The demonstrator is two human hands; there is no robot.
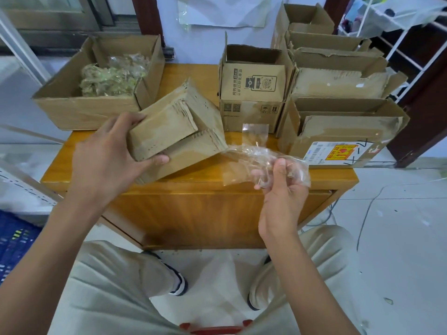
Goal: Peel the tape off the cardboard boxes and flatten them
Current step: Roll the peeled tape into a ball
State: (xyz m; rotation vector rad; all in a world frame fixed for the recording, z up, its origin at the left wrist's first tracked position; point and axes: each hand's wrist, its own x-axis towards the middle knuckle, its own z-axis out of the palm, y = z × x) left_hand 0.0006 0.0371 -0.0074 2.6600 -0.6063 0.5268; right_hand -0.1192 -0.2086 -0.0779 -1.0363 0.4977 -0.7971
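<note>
A small brown cardboard box lies tilted on the wooden table, its flaps partly open. My left hand grips its left end, thumb on the near face. My right hand pinches a crumpled strip of clear tape that stretches from the box's right corner to my fingers. One loose end of the tape sticks up near the printed box.
A large open box at the back left holds wads of used tape. A printed small box stands at the back centre. Several open boxes are stacked at the right. A white rack stands behind them.
</note>
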